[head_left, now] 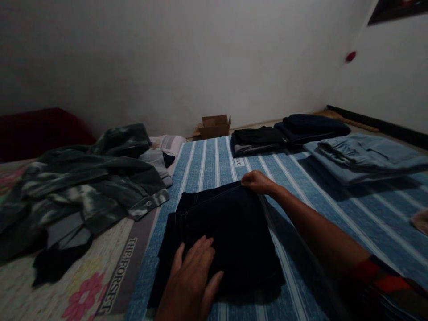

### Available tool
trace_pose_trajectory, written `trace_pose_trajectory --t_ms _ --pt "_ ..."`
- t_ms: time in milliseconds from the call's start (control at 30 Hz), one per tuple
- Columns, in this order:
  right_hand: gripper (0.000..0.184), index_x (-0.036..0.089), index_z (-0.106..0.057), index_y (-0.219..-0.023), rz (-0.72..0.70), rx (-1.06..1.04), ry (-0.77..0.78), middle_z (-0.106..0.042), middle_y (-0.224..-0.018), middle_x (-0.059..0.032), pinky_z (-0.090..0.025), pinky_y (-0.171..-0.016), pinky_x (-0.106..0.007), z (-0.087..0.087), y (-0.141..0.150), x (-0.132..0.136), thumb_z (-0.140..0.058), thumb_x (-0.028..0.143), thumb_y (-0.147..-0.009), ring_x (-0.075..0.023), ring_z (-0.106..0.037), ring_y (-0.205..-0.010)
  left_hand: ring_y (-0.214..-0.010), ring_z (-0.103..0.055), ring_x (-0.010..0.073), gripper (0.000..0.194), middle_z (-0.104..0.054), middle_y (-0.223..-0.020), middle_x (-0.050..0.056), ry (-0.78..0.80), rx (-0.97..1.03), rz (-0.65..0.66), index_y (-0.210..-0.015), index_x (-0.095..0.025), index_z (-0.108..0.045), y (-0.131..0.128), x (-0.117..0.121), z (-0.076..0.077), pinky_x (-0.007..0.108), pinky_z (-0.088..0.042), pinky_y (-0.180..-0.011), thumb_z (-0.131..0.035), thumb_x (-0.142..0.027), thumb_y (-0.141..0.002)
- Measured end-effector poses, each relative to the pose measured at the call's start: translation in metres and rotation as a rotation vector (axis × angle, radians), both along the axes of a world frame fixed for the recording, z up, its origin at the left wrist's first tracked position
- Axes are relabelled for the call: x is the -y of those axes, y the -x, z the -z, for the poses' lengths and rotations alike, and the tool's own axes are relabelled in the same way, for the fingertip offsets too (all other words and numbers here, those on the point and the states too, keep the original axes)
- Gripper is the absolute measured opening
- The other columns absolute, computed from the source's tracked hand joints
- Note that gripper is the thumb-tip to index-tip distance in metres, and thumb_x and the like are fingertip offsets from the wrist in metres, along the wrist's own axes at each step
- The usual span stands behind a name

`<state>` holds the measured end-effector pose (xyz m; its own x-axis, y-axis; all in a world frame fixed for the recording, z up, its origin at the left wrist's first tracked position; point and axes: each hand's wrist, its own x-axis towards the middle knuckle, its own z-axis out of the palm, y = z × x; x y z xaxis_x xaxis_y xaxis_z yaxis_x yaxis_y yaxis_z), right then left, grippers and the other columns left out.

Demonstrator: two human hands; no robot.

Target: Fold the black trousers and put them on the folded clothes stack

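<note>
A folded pair of dark jeans lies on the blue striped sheet in front of me. My left hand rests flat on the near edge of the jeans, fingers stretched out. My right hand reaches across to the far right corner of the jeans, fingers curled and pinching the fabric edge there.
A heap of unfolded grey-green clothes lies at the left on a floral cover. Folded stacks sit at the back right: black garments, a navy pile and light blue jeans. A small cardboard box stands by the wall.
</note>
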<state>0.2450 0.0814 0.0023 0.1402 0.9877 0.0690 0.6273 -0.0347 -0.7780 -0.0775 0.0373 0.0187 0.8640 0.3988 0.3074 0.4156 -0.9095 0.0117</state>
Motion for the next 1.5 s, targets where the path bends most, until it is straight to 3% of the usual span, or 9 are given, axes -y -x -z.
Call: trace_pose_trajectory --t_ms 133,267,367,467,633,767,933,1233,1500 --pt "0.011 0.016 -0.067 -0.081 0.101 0.073 -0.068 -0.064 -0.075 -0.0003 -0.039 -0.069 -0.025 -0.008 0.001 0.014 -0.058 0.017 -0.076 -0.0144 -0.056 -0.073 -0.102 -0.064 0.0279 0.026 -0.067 -0.113 0.010 0.009 -0.032 0.021 -0.108 -0.021 -0.057 -0.001 -0.006 -0.010 0.048 -0.050 -0.086 -0.050 -0.028 -0.084" --pt "0.014 0.016 -0.064 -0.093 0.214 0.115 -0.144 -0.064 -0.087 -0.0035 -0.039 -0.073 -0.028 -0.021 0.008 0.063 -0.057 0.021 -0.081 -0.0152 -0.056 -0.079 -0.097 -0.065 0.0256 0.027 -0.068 -0.110 0.009 0.034 -0.026 0.085 -0.106 -0.021 -0.060 -0.019 -0.018 -0.042 0.041 -0.053 -0.082 -0.046 -0.033 -0.087" --pt "0.005 0.017 -0.061 -0.083 0.149 0.082 -0.149 -0.062 -0.078 -0.0008 -0.040 -0.066 -0.026 -0.023 0.026 0.116 -0.059 0.021 -0.081 -0.0137 -0.056 -0.071 -0.095 -0.065 0.0242 0.024 -0.068 -0.104 0.009 0.075 -0.088 0.079 -0.103 -0.018 -0.061 -0.060 -0.029 -0.069 0.038 -0.052 -0.081 -0.045 -0.029 -0.087" --pt "0.005 0.019 -0.059 -0.081 0.054 -0.030 -0.111 -0.060 -0.078 0.0002 -0.041 -0.065 -0.027 -0.016 0.055 0.164 -0.059 0.024 -0.082 -0.0138 -0.056 -0.071 -0.089 -0.064 0.0232 0.018 -0.067 -0.095 0.009 0.086 -0.290 0.029 -0.093 -0.016 -0.062 -0.119 -0.041 -0.083 0.035 -0.051 -0.077 -0.046 -0.020 -0.086" --pt "0.010 0.019 -0.056 -0.091 -0.020 -0.002 -0.160 -0.059 -0.086 -0.0047 -0.042 -0.066 -0.030 0.001 0.088 0.200 -0.057 0.026 -0.085 -0.0175 -0.054 -0.078 -0.097 -0.062 0.0289 0.022 -0.066 -0.101 0.016 0.076 -0.485 0.006 -0.096 -0.012 -0.065 -0.205 -0.058 -0.069 0.038 -0.050 -0.076 -0.049 -0.023 -0.085" --pt "0.014 0.018 -0.054 -0.096 -0.009 0.007 -0.167 -0.058 -0.090 -0.0059 -0.042 -0.067 -0.031 0.004 0.091 0.205 -0.057 0.021 -0.084 -0.0186 -0.053 -0.082 -0.095 -0.063 0.0308 0.022 -0.067 -0.100 0.018 0.122 -0.575 -0.057 -0.094 -0.011 -0.067 -0.236 -0.067 -0.051 0.038 -0.050 -0.075 -0.054 -0.020 -0.079" --pt "0.013 0.016 -0.054 -0.096 -0.031 -0.021 -0.153 -0.056 -0.088 -0.0061 -0.041 -0.067 -0.030 0.005 0.086 0.205 -0.057 0.019 -0.084 -0.0181 -0.051 -0.080 -0.090 -0.064 0.0293 0.022 -0.068 -0.097 0.018 0.173 -0.605 -0.114 -0.091 -0.012 -0.068 -0.246 -0.085 -0.039 0.035 -0.049 -0.070 -0.055 -0.021 -0.075" --pt "0.007 0.015 -0.057 -0.088 -0.035 0.000 -0.172 -0.056 -0.085 -0.0052 -0.040 -0.062 -0.027 0.007 0.086 0.204 -0.052 0.014 -0.083 -0.0156 -0.051 -0.075 -0.078 -0.060 0.0194 0.018 -0.065 -0.079 0.008 0.218 -0.477 0.019 -0.078 -0.014 -0.066 -0.243 -0.111 -0.037 0.028 -0.042 -0.069 -0.049 -0.020 -0.079" --pt "0.017 0.016 -0.056 -0.078 -0.059 0.118 -0.270 -0.054 -0.075 -0.0042 -0.033 -0.055 -0.028 0.019 0.092 0.205 -0.042 0.011 -0.086 -0.0147 -0.047 -0.068 -0.062 -0.051 0.0138 0.017 -0.051 -0.058 -0.003 0.573 -0.018 -0.031 -0.060 -0.017 -0.054 -0.232 -0.123 -0.017 0.025 -0.040 -0.061 -0.050 -0.025 -0.076"
